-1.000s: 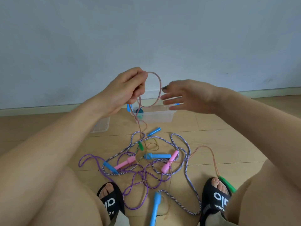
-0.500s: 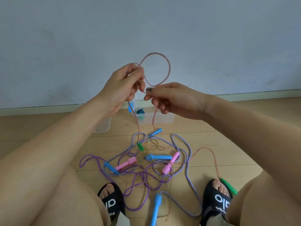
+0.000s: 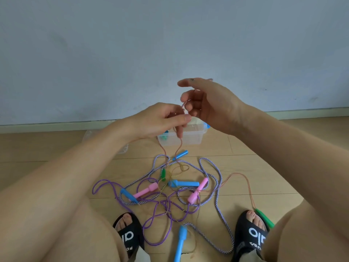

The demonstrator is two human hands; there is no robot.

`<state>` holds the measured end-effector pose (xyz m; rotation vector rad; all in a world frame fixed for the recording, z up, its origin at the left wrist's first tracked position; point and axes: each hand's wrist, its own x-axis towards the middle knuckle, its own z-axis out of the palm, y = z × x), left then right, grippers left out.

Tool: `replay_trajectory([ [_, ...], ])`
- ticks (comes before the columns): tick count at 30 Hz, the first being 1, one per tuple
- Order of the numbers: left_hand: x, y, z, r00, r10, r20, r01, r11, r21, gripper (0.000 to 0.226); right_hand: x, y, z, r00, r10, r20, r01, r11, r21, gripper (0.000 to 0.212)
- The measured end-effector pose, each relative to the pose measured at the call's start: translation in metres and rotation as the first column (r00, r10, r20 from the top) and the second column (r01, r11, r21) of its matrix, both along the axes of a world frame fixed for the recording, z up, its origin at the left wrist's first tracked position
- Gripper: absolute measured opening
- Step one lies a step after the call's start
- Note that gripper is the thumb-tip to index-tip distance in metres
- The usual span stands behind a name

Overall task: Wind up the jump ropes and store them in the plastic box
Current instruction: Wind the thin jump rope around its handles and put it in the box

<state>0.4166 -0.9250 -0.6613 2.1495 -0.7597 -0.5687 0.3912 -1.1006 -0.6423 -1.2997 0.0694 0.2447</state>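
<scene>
A light wood-plank floor meets a pale green skirting board under a plain grey-blue wall.

Both hands are raised in front of the wall. The left hand pinches a thin, translucent orange-pink jump rope between thumb and fingertips, and 2 strands hang from it down to the tangle on the floor. The right hand is just above and beside it, thumb out and fingers loosely curled, with the same rope passing across the fingers; how firmly it grips is hard to tell. That rope trails on to a green plastic handle beside the right foot.

The clear plastic storage box sits on the floor near the wall, directly behind the hands, with something teal inside. A clear lid lies to its left.

On the floor between the feet lies a tangle: a purple plastic rope, a purple-and-white braided rope, 2 pink handles and several blue handles.

The black slide sandals carry white lettering, only partly readable: "FO" on the left, "alo"-like letters on the right.
</scene>
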Motion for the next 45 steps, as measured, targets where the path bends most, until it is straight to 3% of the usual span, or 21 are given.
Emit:
replay_trajectory([
  [6,0.009,0.006,-0.003,0.993,0.009,0.114,-0.019,0.996,0.091,0.039,0.012,-0.024,-0.001,0.939,-0.32,-0.126,0.306,0.945,-0.116,0.017],
  [8,0.009,0.008,-0.002,0.993,0.029,0.114,-0.04,0.995,0.094,0.04,0.017,-0.038,-0.005,0.88,-0.451,-0.148,0.393,0.867,-0.305,0.013],
  [11,0.006,0.006,0.001,0.994,0.046,0.095,-0.052,0.997,0.053,0.039,0.02,-0.05,-0.01,0.869,-0.494,0.04,0.386,0.624,-0.68,0.02],
  [13,0.006,0.004,0.002,0.993,0.051,0.107,-0.056,0.997,0.046,0.039,0.018,-0.05,-0.004,0.916,-0.393,-0.081,0.258,0.731,-0.632,0.034],
  [14,0.006,0.005,0.002,0.993,0.059,0.099,-0.063,0.997,0.037,0.039,0.014,-0.05,-0.001,0.94,-0.273,-0.204,0.107,0.804,-0.585,0.043],
  [15,0.007,0.005,0.002,0.994,0.072,0.076,-0.074,0.997,0.016,0.039,0.009,-0.05,0.002,0.943,-0.146,-0.298,-0.061,0.806,-0.589,0.05],
  [16,0.008,0.006,0.003,0.995,0.085,0.042,-0.085,0.996,-0.012,0.039,0.007,-0.054,-0.001,0.936,-0.067,-0.346,-0.201,0.705,-0.68,0.055],
  [18,0.008,0.008,0.003,0.995,0.09,-0.04,-0.092,0.994,-0.051,0.037,0.003,-0.062,-0.008,0.957,-0.065,-0.283,-0.259,0.251,-0.933,0.054],
  [19,0.007,0.008,0.003,0.994,0.084,-0.073,-0.087,0.995,-0.044,0.036,0.002,-0.065,-0.012,0.989,-0.073,-0.132,-0.131,0.021,-0.991,0.048],
  [20,0.006,0.007,0.003,0.993,0.076,-0.095,-0.078,0.997,-0.024,0.036,0.003,-0.065,-0.016,0.998,-0.042,0.051,0.048,-0.054,-0.997,0.04],
  [21,0.005,0.005,0.002,0.993,0.064,-0.102,-0.065,0.998,-0.001,0.036,0.0,-0.059,-0.014,0.984,-0.015,0.18,0.181,0.069,-0.981,0.034],
  [23,0.002,0.001,-0.001,0.996,0.045,-0.083,-0.042,0.999,0.035,0.037,-0.008,-0.032,-0.007,0.969,0.084,0.231,0.162,0.487,-0.858,0.033],
  [24,0.002,-0.001,-0.002,0.997,0.04,-0.071,-0.036,0.998,0.05,0.037,-0.012,-0.017,-0.006,0.967,0.155,0.201,0.065,0.614,-0.786,0.035],
  [25,0.0,-0.002,-0.002,0.998,0.027,-0.062,-0.023,0.998,0.064,0.036,-0.015,-0.004,-0.007,0.961,0.219,0.167,-0.019,0.657,-0.754,0.039],
  [27,-0.001,-0.005,-0.001,0.997,-0.004,-0.076,0.009,0.997,0.073,0.038,-0.016,0.007,-0.014,0.949,0.274,0.155,-0.06,0.64,-0.766,0.045],
  [32,0.002,0.003,0.004,0.996,0.048,-0.076,-0.044,0.998,0.049,0.038,-0.005,-0.01,-0.015,0.942,0.27,0.198,0.028,0.528,-0.849,0.034],
  [37,0.01,0.016,0.001,0.989,0.058,-0.138,-0.046,0.995,0.091,0.036,0.009,-0.037,-0.01,0.957,0.133,0.259,0.141,0.567,-0.812,0.028],
  [40,0.017,0.029,-0.002,0.979,0.105,-0.173,-0.086,0.989,0.117,0.036,0.026,-0.084,-0.02,0.944,-0.052,0.326,0.329,0.241,-0.913,0.028],
  [42,0.02,0.035,-0.003,0.979,0.122,-0.166,-0.1,0.986,0.132,0.037,0.027,-0.115,-0.034,0.939,-0.198,0.279,0.288,0.015,-0.958,0.024],
  [43,0.02,0.037,-0.003,0.979,0.124,-0.161,-0.103,0.986,0.131,0.036,0.026,-0.122,-0.041,0.95,-0.226,0.216,0.213,-0.041,-0.976,0.024],
  [45,0.018,0.035,-0.002,0.981,0.119,-0.154,-0.103,0.989,0.109,0.036,0.025,-0.114,-0.046,0.98,-0.138,0.141,0.144,0.012,-0.99,0.031],
])
